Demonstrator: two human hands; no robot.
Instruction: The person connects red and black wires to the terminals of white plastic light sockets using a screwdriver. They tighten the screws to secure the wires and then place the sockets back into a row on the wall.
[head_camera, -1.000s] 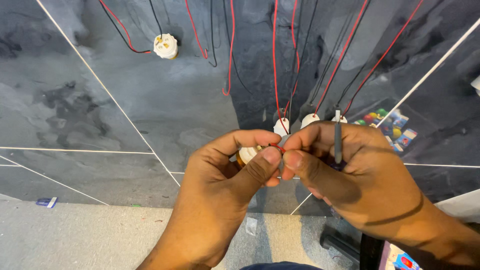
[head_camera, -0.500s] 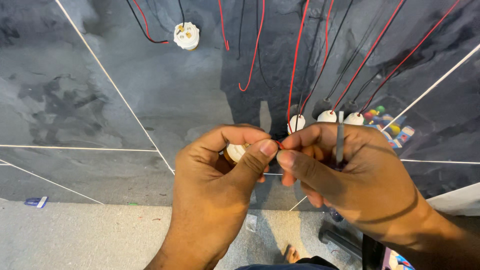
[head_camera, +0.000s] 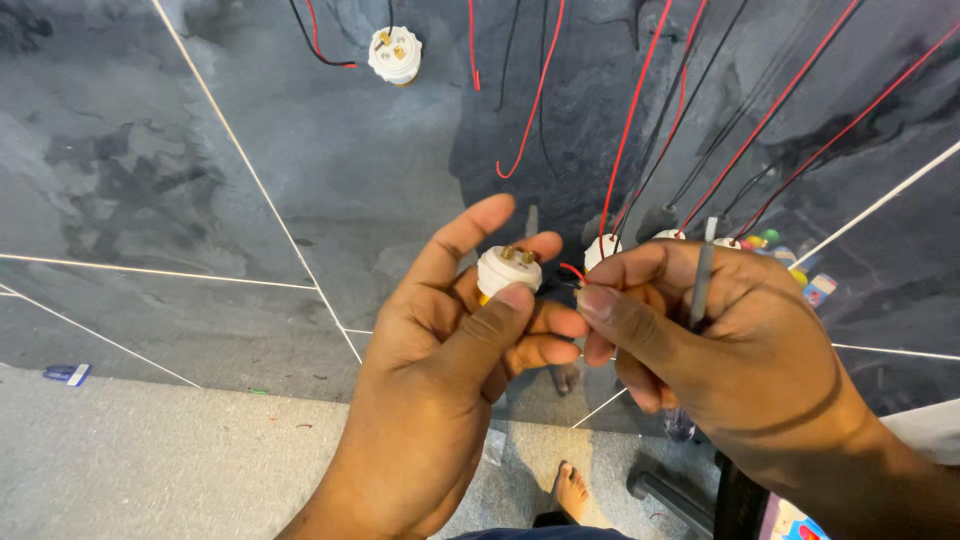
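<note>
Between left hand (head_camera: 450, 350) and right hand (head_camera: 720, 350), white socket (head_camera: 507, 270), red wire (head_camera: 573, 271).

The left hand (head_camera: 455, 350) wraps the lower body of the white lamp holder (head_camera: 507, 270), so only its top with two brass terminals shows. The right hand (head_camera: 720, 350) covers most of the grey tool (head_camera: 702, 275) it grips; what kind of tool it is cannot be told. The red wire end (head_camera: 573, 271) vanishes under the right thumb. Behind that hand, further white holders (head_camera: 603, 248) are half hidden. The red and black wires (head_camera: 640, 110) run off the top edge. Small coloured items (head_camera: 800, 270) at far right are too small to identify. A bare foot (head_camera: 572, 490) is cut off by the bottom edge.
</note>
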